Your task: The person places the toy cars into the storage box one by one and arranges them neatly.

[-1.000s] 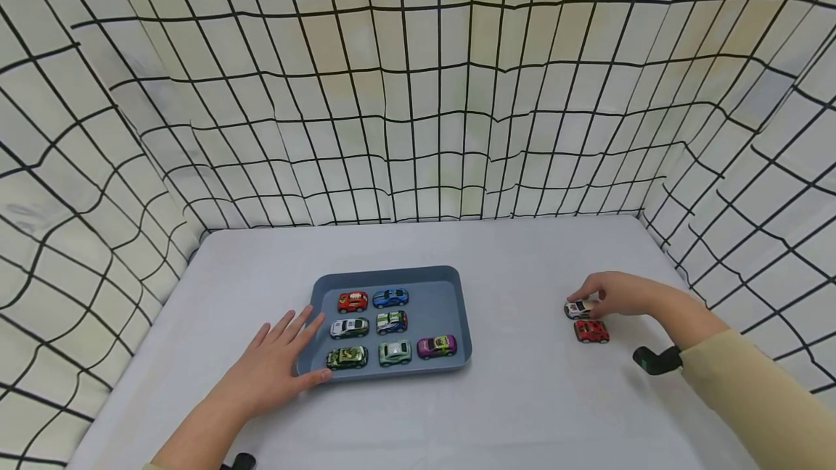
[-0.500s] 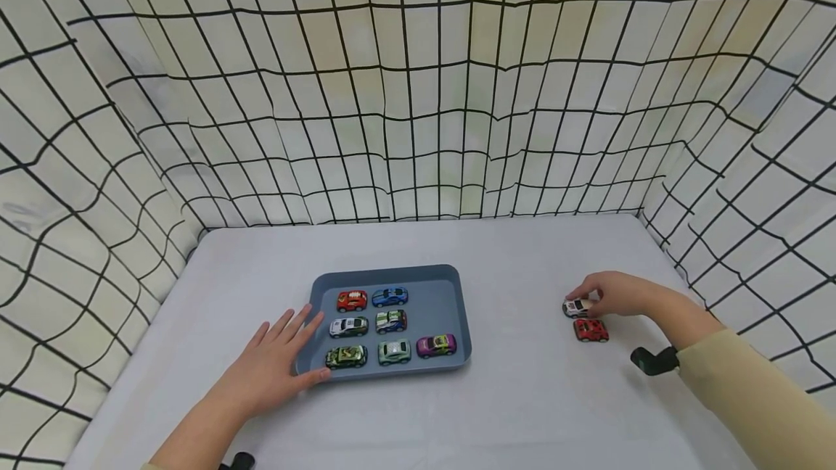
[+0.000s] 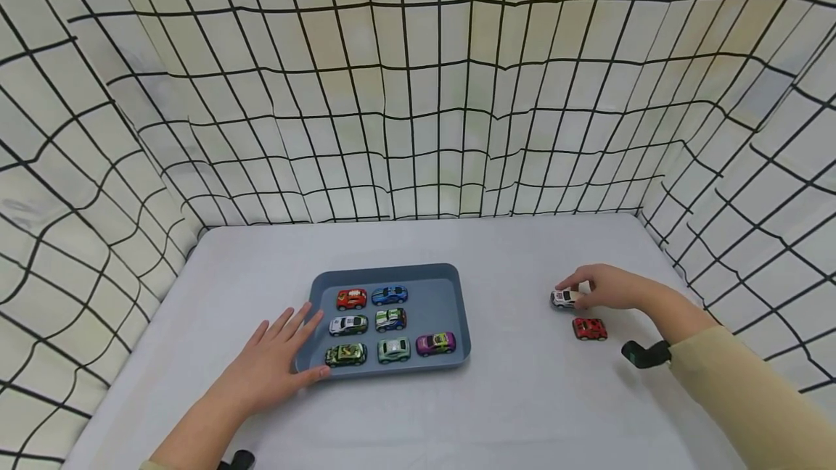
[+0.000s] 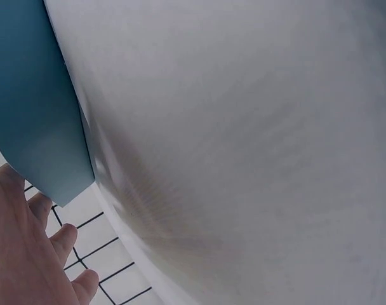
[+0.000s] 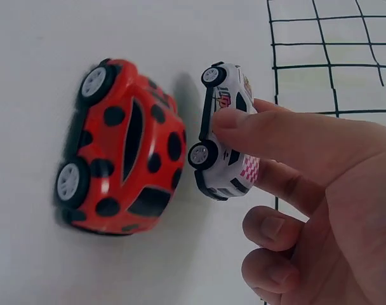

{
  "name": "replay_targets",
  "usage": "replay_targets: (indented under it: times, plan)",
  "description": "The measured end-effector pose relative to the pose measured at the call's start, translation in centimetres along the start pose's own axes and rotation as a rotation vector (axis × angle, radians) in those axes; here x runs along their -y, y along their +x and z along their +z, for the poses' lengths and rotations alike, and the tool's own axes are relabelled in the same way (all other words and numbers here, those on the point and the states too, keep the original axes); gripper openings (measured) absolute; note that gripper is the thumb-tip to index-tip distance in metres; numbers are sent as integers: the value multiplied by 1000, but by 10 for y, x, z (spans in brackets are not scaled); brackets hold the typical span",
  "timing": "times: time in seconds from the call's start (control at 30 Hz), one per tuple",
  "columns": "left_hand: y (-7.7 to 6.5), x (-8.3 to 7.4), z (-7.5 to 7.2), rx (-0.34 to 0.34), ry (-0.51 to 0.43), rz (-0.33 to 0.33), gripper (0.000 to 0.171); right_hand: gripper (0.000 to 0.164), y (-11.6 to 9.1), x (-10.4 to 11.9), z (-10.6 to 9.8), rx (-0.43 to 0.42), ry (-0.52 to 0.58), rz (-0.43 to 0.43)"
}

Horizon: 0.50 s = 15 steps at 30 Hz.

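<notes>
In the head view my right hand pinches a white toy car at the right of the table. The right wrist view shows the thumb along the side of that white toy car, which has pink checks and black-rimmed wheels. Close by sits a red toy car with black spots. My left hand lies with fingers spread at the left edge of a blue-grey tray. From the left wrist, its fingers show at the tray's outer wall.
Several toy cars stand in the tray, among them a purple car, a blue car and a camouflage-patterned car. White cloth covers the table. A white wall with a black grid encloses the back and sides.
My right hand has moved a little left and toward the back with the white toy car, away from the red spotted one. The left hand and tray have stayed in place.
</notes>
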State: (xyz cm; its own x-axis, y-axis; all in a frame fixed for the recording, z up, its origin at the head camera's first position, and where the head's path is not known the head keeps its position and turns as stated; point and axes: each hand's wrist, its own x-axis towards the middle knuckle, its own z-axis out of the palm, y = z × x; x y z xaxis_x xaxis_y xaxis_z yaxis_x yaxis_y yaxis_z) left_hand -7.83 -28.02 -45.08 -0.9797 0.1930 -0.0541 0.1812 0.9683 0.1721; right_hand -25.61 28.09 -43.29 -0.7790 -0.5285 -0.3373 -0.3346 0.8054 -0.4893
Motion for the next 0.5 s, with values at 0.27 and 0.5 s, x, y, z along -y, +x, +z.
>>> replay_targets:
  times: [0.27, 0.5]
  plan:
    - [0, 0, -1, 9, 4, 0, 103, 38, 4, 16, -2, -1, 19, -17]
    - [1, -1, -1, 7, 7, 3, 104, 37, 17, 33, 1, -1, 60, -57]
